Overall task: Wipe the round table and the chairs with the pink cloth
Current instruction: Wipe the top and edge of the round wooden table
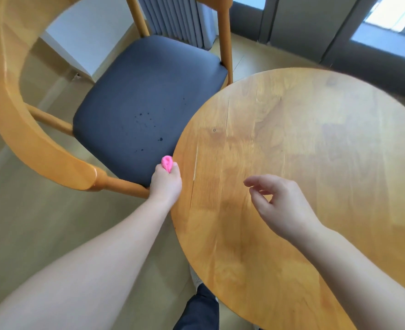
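The round wooden table (304, 163) fills the right half of the view. My left hand (165, 183) is shut on the bunched pink cloth (167, 163), held right at the table's left rim, over the front edge of the chair seat. My right hand (281, 206) hovers above the tabletop with its fingers apart and loosely curled, holding nothing. The wooden chair (42, 148) stands left of the table, with a curved backrest and a dark padded seat (146, 108) that carries several dark spots.
A white radiator (180, 17) stands behind the chair by the wall. Dark window frames (339, 36) run along the far right. My leg in dark trousers (198, 310) shows below the table edge. The floor is pale wood.
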Demonstrator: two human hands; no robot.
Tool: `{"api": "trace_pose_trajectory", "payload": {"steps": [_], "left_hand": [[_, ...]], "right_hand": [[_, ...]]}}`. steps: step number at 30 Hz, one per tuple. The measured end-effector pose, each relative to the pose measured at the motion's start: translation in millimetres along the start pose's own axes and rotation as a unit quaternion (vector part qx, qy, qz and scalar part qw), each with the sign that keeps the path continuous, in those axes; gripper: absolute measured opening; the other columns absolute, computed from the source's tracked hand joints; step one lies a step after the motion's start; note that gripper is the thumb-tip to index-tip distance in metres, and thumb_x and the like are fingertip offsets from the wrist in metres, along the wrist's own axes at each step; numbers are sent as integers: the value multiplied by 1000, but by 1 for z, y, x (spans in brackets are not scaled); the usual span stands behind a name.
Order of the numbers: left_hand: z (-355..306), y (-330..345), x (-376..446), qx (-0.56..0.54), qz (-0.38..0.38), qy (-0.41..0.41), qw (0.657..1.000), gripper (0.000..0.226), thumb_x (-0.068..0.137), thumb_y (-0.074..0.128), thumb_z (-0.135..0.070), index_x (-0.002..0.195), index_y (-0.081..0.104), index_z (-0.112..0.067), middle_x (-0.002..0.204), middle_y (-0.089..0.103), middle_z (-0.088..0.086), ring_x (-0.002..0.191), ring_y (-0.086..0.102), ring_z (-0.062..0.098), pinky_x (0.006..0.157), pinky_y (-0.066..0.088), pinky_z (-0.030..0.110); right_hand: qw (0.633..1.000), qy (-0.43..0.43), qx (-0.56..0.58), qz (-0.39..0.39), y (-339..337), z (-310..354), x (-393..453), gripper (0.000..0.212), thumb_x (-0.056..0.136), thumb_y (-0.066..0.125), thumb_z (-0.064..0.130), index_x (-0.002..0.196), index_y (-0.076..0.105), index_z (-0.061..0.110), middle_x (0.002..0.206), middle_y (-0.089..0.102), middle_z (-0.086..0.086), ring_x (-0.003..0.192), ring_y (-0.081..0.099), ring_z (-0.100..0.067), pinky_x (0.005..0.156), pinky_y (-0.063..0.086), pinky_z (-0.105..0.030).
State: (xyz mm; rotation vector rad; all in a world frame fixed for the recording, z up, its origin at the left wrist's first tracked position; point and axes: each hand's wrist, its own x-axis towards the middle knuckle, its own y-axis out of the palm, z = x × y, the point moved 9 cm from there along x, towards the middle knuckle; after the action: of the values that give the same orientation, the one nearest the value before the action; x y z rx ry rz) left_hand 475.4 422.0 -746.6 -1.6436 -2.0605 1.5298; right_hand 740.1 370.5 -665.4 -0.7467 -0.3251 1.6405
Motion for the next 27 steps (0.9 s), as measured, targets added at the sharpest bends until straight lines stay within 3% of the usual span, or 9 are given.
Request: {"api": "trace_pose_trajectory", "payload": {"steps": [3,9,12,16,27], "left_hand": [[-16,-5,13,14,7,42,999,37,99,34,-39,112,50,-8,85,56,6,64,51,13,54,41,27],[-28,-7,41,17,16,59,998,40,97,32,-45,109,53,-13,86,59,4,71,56,19,58,44,31],[-26,-1,45,4,21,50,999,45,94,37,-47,95,59,-8,78,57,7,67,54,20,58,44,31],[-24,6,45,-9,17,13,1000,44,91,45,-48,81,59,-8,67,53,8,67,55,24,58,45,33],[-15,9,61,23,-56,-6,998,60,75,32,-64,81,58,-10,71,59,15,67,57,34,59,43,39]], "right_hand": [[1000,1,-4,-24,-4,3,5,23,91,58,14,108,71,23,96,63,21,89,56,5,77,37,-1],[997,19,15,-67,-23,-7,16,24,91,58,13,108,71,22,98,66,18,88,55,5,77,37,1],[998,19,11,-63,-31,-16,17,24,92,57,13,110,71,22,102,66,16,89,54,5,79,36,1],[999,21,7,-49,-42,-30,10,25,92,56,14,111,70,22,103,66,15,92,56,2,81,37,-3],[999,-9,-11,-40,-81,-66,-1,27,93,53,16,115,68,22,115,66,13,106,58,-2,93,44,-17]]}}
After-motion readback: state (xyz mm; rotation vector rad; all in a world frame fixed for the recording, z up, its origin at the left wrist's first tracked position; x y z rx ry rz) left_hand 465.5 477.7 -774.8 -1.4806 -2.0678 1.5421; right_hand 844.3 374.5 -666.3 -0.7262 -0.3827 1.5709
